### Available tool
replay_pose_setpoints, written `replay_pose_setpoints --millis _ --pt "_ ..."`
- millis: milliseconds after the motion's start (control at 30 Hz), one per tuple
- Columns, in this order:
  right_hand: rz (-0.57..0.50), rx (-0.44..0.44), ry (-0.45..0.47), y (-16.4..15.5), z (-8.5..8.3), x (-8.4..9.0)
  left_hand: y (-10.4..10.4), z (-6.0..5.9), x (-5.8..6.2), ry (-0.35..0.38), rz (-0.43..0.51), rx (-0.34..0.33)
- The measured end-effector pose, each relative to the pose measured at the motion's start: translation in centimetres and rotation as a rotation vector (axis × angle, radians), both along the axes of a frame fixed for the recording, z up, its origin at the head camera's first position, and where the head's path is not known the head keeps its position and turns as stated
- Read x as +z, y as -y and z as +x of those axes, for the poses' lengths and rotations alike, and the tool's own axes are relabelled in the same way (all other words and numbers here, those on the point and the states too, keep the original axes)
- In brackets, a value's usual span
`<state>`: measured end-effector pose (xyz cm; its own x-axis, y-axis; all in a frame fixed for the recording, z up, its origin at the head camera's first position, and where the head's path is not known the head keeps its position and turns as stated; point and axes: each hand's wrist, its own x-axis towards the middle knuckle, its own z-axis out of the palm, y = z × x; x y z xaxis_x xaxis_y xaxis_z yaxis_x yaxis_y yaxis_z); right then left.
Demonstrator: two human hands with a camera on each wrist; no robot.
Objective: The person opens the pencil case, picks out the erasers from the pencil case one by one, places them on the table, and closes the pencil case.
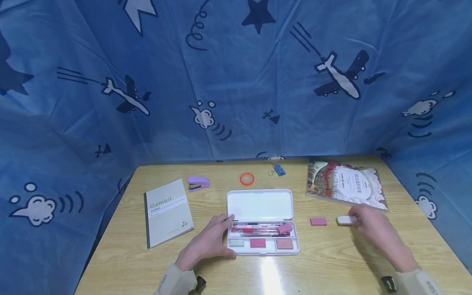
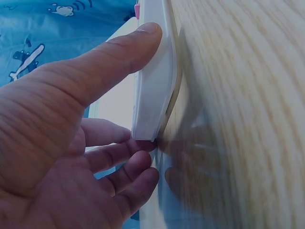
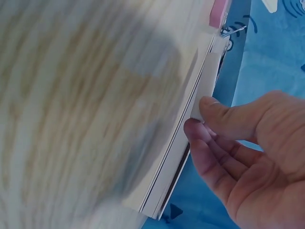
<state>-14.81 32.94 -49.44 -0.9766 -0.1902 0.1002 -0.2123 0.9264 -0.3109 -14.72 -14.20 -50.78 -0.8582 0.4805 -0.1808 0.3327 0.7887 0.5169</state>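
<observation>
Head view: left hand (image 1: 206, 246) steadies the open pencil case (image 1: 262, 221), thumb on its near-left corner; right hand (image 1: 372, 225) pinches the white eraser (image 1: 346, 220); pink eraser (image 1: 318, 221), just left of those fingertips, remains outside the already stocked case.

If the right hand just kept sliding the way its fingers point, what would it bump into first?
The right hand points left across the table, its fingertips already at the white eraser. Past that, the pink eraser probably comes next, then the open pencil case, though depth is hard to judge.
</observation>
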Motion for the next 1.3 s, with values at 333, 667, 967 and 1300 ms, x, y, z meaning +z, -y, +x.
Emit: replay_pose_setpoints --millis 333,667,967,1300 --pt "-0.002 -0.004 0.017 -0.5 0.0 -0.3 0.0 0.0 0.0 0.006 -0.001 0.004" --pt "0.026 -0.003 0.032 -0.4 -0.1 -0.4 0.0 0.0 0.0 0.007 -0.003 0.012" --pt "0.054 -0.01 0.028 1.2 0.1 0.8 0.0 0.0 0.0 0.015 -0.014 0.011" --pt "-0.03 0.235 -0.176 8.3 -0.1 1.6 0.0 0.0 0.1 0.029 -0.006 0.013"
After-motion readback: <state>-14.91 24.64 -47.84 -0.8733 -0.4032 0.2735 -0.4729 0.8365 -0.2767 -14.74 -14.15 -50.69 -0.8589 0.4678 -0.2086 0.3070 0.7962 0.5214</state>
